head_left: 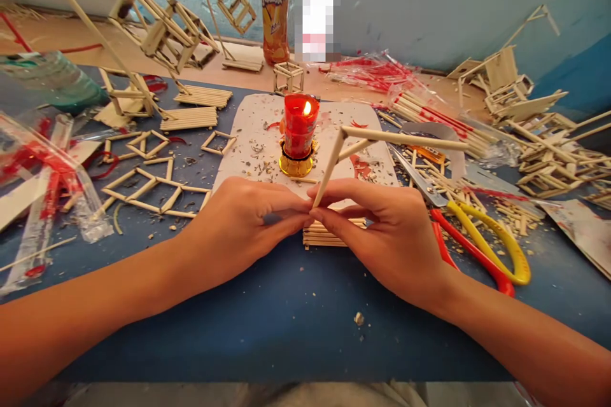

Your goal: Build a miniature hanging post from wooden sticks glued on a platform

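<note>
My right hand [386,222] pinches the lower end of a wooden stick frame [333,162] between thumb and fingers. The frame has one tilted upright, a long arm reaching right from its top, and a short diagonal brace. My left hand [243,222] is closed at the same lower end, its thumb and forefinger meeting against the stick; their exact contact is partly hidden. Beneath the hands lies a small raft of sticks [329,238], partly covered by my right hand. Just beyond, a lit red candle [300,127] stands on a gold base [296,165].
A pale board [252,114] strewn with scraps lies under the candle. Scissors [458,210] with yellow and red handles rest at right. Flat stick frames [143,187] lie left, stick models [176,32] behind them. A drink bottle [274,25] and red plastic wrappers [382,70] stand farther back.
</note>
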Demonstrator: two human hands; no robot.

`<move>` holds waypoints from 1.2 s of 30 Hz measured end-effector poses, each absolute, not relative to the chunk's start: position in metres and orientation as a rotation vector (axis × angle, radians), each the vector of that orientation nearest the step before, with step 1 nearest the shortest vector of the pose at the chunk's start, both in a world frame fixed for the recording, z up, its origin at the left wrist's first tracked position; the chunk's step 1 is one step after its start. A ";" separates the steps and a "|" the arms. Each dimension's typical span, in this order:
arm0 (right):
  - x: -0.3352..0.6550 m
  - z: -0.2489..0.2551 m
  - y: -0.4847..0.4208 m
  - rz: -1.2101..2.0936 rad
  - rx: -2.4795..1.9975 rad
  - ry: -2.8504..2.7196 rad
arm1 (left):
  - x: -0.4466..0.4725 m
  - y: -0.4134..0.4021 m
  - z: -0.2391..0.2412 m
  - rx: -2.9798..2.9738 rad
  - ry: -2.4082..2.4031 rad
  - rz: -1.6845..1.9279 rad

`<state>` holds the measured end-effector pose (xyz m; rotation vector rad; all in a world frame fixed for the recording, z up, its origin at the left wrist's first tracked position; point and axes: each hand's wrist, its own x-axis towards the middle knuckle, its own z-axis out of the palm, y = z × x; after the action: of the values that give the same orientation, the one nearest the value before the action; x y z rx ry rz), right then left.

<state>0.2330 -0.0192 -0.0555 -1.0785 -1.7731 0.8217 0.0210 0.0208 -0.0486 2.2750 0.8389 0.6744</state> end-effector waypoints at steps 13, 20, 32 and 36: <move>0.232 -0.053 -0.018 0.906 -1.093 -1.776 | 0.019 0.020 -0.049 2.293 0.851 0.622; 0.232 -0.052 -0.016 0.903 -1.101 -1.782 | 0.019 0.022 -0.053 2.316 0.852 0.654; 0.233 -0.052 -0.016 0.848 -1.114 -1.846 | 0.004 0.021 0.033 2.414 1.559 1.205; 0.234 -0.051 -0.015 0.844 -1.109 -1.837 | 0.034 0.080 0.077 2.358 1.652 1.027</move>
<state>0.2341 -0.0154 -0.0510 -1.1093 -1.8373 0.8444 0.0335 0.0796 0.0773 2.3580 1.6524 1.0266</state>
